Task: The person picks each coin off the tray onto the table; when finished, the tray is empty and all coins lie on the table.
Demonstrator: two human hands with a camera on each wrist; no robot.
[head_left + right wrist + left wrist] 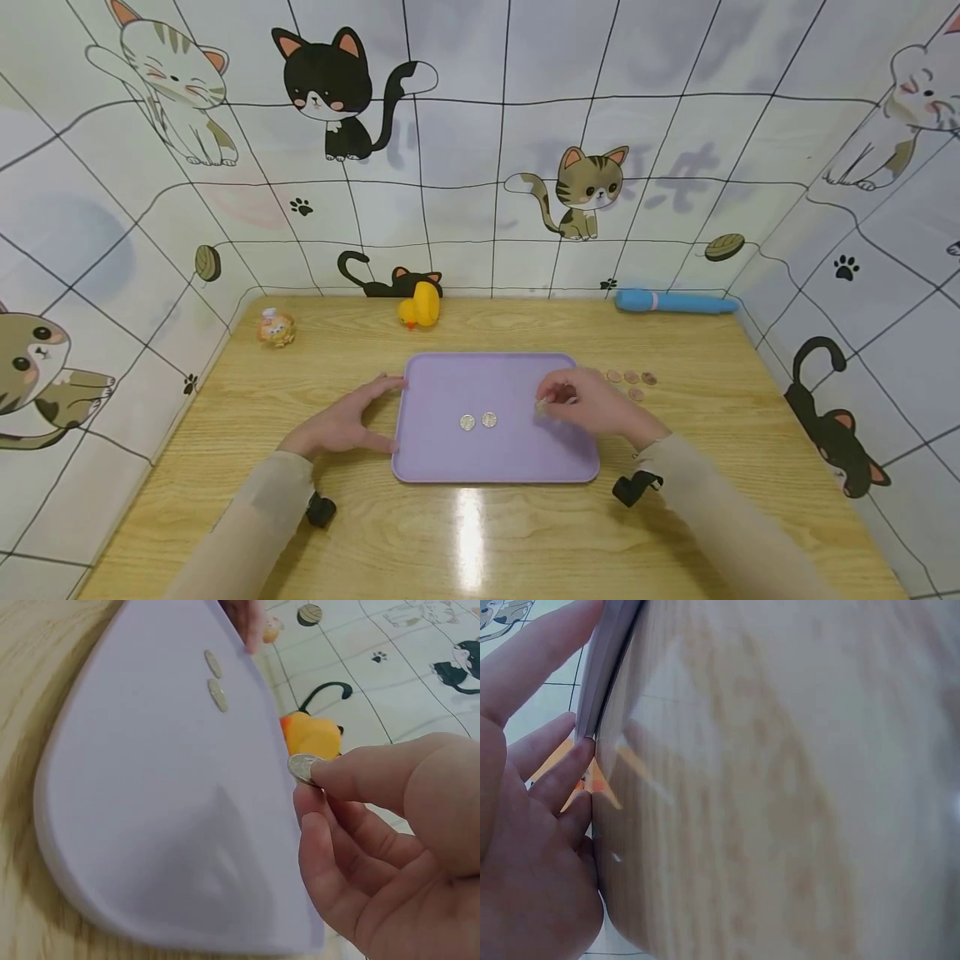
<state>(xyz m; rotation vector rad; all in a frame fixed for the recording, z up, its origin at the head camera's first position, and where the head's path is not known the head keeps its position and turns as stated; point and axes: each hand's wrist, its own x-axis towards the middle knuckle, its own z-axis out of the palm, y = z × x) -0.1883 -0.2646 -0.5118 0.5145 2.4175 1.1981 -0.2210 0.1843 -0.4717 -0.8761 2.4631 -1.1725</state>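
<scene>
A silver coin (pixel 302 766) is pinched between the thumb and forefinger of my right hand (pixel 596 404), above the right part of a lilac tray (pixel 442 379). Two more silver coins lie side by side on the tray near its middle, the left coin (pixel 467 422) just beside the right coin (pixel 489 420). My left hand (pixel 341 423) rests at the tray's left edge, thumb and fingers spread and touching the rim. Its thumb and fingers also show by the rim in the left wrist view.
Several copper coins (pixel 632 377) lie on the wooden table (pixel 517 542) right of the tray, beyond my right hand. Along the back stand a small figurine (pixel 277 327), a yellow rubber duck (pixel 422 305) and a blue pen-shaped object (pixel 675 302). Cat-print walls enclose the table.
</scene>
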